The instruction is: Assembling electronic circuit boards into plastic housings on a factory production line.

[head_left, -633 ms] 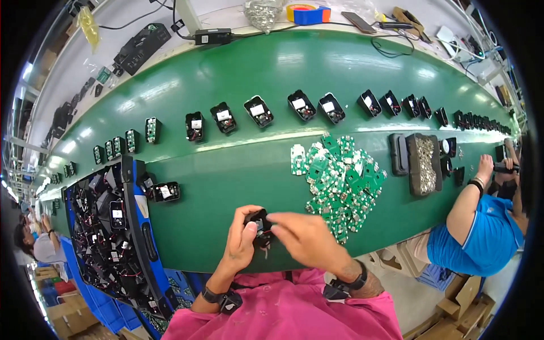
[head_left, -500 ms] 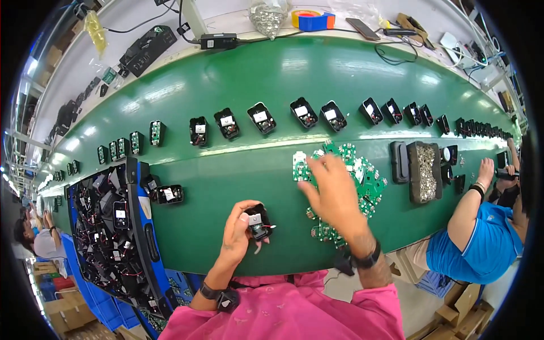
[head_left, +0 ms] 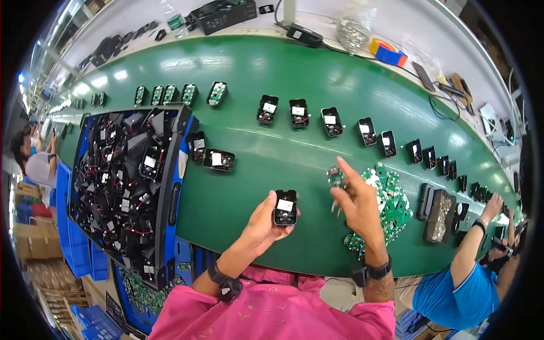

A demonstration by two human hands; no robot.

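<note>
My left hand (head_left: 262,222) is wrapped around a small black plastic housing (head_left: 285,208), its open side up and a white-labelled block inside. My right hand (head_left: 360,207) is raised over the table to the right, pinching a small circuit board (head_left: 335,177) between finger and thumb; motion blurs the board a little. Just beyond that hand lies a loose pile of green circuit boards (head_left: 395,199), partly hidden by the hand and wrist.
A row of black housings (head_left: 332,122) runs across the green table (head_left: 255,170). At left stands a blue-edged black tray (head_left: 174,204) heaped with housings. To the right are a box of small metal parts (head_left: 438,216) and a co-worker in blue (head_left: 453,292).
My right hand has come away from the board pile with a circuit board. The housing in my left hand now sits more upright and face up. The whole view has swung left.
</note>
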